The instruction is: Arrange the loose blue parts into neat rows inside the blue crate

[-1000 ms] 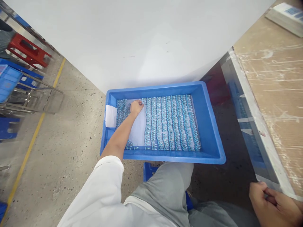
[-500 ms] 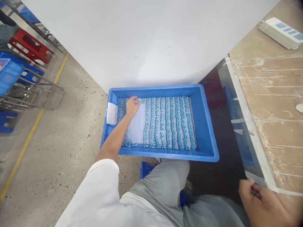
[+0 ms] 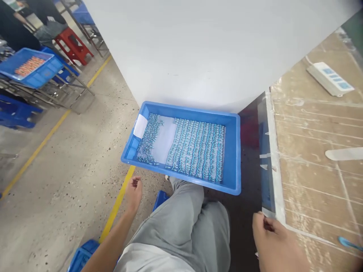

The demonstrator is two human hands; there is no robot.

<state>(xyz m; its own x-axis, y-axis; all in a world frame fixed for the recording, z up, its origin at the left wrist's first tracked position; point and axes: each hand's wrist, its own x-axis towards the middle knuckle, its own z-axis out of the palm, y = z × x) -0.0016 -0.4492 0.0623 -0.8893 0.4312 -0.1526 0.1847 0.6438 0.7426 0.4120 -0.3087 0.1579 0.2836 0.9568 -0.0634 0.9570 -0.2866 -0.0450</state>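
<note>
A large white panel [image 3: 198,49] fills the upper middle of the view, its top and sides cut off by the frame. Below it, a blue plastic tray [image 3: 234,151] sits on the speckled concrete floor [image 3: 70,177], just beyond the left hand [image 3: 134,190]. Rows of small blue parts [image 3: 198,149] fill the tray's right side, too small to identify, with a looser heap at its left around a bare white sheet [image 3: 164,141].

The left hand hovers above the floor, just short of the tray's near rim, fingers loosely curled and holding nothing. The right hand [image 3: 273,240] rests at the edge of a scuffed wooden workbench [image 3: 314,151], fingers curled inward; whether it holds anything cannot be made out, and its wrist is cut off.

A yellow floor line [image 3: 116,206] passes beneath the left hand. A white power strip [image 3: 330,78] lies on the bench, well beyond the right hand.
</note>
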